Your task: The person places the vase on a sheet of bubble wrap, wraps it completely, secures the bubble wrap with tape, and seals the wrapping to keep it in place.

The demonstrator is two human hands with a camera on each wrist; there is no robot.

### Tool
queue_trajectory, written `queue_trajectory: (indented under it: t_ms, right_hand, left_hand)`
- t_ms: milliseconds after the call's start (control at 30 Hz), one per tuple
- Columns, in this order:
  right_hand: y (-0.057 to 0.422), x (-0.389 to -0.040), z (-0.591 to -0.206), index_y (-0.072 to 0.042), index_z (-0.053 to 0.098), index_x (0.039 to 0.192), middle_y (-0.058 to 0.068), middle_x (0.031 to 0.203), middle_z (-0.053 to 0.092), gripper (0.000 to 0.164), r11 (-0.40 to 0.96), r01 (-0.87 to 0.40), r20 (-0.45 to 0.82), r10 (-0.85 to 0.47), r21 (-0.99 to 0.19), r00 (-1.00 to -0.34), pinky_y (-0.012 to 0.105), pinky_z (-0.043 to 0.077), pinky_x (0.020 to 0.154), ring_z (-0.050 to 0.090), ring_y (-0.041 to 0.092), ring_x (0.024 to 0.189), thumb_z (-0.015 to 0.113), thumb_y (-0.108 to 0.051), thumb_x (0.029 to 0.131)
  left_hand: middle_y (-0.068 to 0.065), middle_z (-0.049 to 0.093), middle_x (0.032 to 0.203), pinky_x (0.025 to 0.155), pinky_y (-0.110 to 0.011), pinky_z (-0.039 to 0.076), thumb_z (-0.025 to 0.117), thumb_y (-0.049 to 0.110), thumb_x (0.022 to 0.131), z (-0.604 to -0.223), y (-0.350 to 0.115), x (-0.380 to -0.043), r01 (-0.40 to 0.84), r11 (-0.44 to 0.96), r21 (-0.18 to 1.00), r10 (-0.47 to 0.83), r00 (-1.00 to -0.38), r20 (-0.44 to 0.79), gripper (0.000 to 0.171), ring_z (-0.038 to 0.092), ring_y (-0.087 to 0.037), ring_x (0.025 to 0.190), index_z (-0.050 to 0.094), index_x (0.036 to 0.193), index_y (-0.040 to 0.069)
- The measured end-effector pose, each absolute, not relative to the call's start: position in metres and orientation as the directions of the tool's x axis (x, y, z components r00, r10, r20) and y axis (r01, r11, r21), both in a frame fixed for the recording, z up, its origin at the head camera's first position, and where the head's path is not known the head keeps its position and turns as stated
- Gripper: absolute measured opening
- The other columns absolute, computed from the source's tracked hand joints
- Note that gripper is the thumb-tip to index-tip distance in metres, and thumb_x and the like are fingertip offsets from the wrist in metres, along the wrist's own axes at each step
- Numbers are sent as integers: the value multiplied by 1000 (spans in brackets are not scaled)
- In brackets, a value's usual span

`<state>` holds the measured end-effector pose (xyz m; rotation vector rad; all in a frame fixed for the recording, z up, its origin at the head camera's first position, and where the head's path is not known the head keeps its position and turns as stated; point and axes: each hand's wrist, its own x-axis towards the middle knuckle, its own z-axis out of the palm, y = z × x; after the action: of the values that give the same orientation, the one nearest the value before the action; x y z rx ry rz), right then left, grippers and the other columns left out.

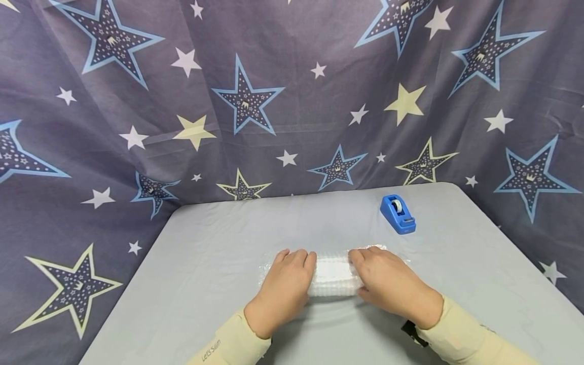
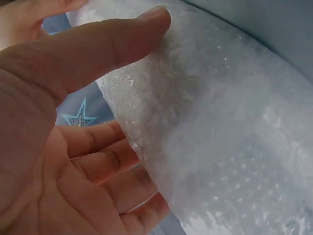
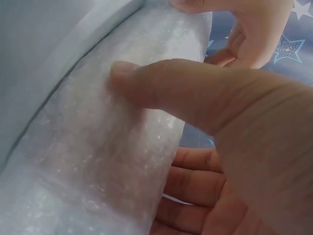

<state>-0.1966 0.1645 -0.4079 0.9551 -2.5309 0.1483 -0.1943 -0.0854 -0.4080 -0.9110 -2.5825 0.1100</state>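
A clear bubble-wrap bundle (image 1: 335, 288) lies crosswise in front of me on the table, rolled into a long shape with a whiter patch in its middle. My left hand (image 1: 289, 280) grips its left part, the thumb on the near side and the fingers over the far side. On the right part, my right hand (image 1: 388, 281) holds it the same way. Both wrist views show the thumbs pressing the bubbled plastic (image 2: 230, 132), with the other fingers behind it. What the wrap encloses cannot be made out.
A blue tape dispenser (image 1: 398, 215) with a roll of tape stands beyond my right hand, toward the back right. The table (image 1: 205, 253) has a pale grey cover. A dark star-patterned curtain (image 1: 301, 101) hangs along its back and sides.
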Motion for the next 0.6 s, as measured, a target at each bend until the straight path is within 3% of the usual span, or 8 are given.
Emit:
queue_trajectory:
  t_ms: [167, 600]
  right_hand:
    - [164, -197, -410, -5, 59, 99, 5, 90, 68, 52, 755, -652, 434, -611, 70, -662, 42, 54, 73, 64, 25, 79, 91, -18, 60]
    - [162, -196, -408, -3, 61, 101, 7, 96, 70, 51, 756, -650, 434, -614, 83, -659, 43, 56, 76, 66, 26, 81, 90, -18, 61]
  left_hand:
    - [-2, 63, 94, 102, -51, 49, 90, 13, 60, -406, -85, -194, 577, 790, -206, 610, -709, 353, 56, 68, -24, 94, 58, 106, 8]
    - [-2, 71, 107, 100, -52, 49, 88, 12, 66, -407, -86, -195, 565, 794, -224, 605, -695, 388, 50, 70, -23, 101, 62, 109, 10]
